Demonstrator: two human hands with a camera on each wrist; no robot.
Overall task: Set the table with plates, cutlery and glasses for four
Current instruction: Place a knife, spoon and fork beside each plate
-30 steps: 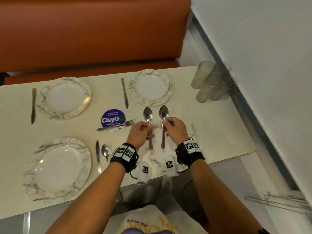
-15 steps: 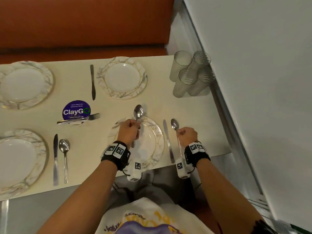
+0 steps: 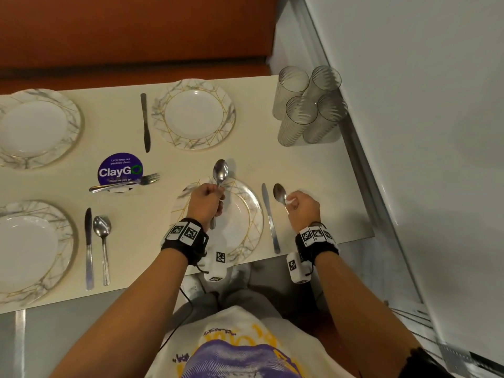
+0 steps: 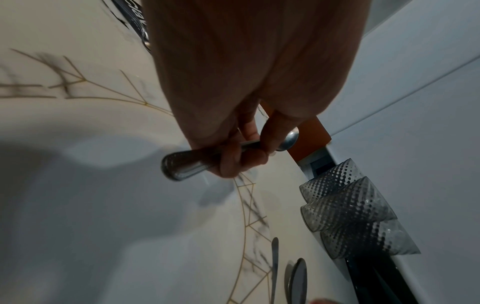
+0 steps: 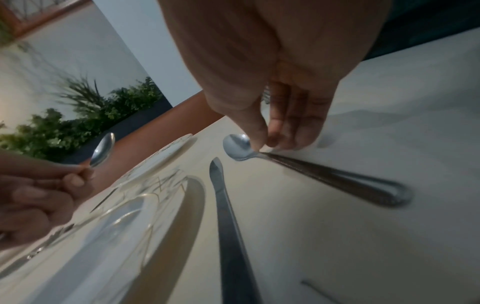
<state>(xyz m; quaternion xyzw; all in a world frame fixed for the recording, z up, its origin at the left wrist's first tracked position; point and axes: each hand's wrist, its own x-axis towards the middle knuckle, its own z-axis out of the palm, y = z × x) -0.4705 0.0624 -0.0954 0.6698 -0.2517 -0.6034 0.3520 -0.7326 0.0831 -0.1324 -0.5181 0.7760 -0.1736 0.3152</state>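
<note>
Left hand (image 3: 206, 201) clenched round a spoon (image 3: 220, 173) above the near plate (image 3: 252, 214), right hand (image 3: 302, 207) pinching a second spoon (image 5: 311, 170) lying on the bench (image 3: 313, 165) beside the knife (image 3: 270, 216).
</note>
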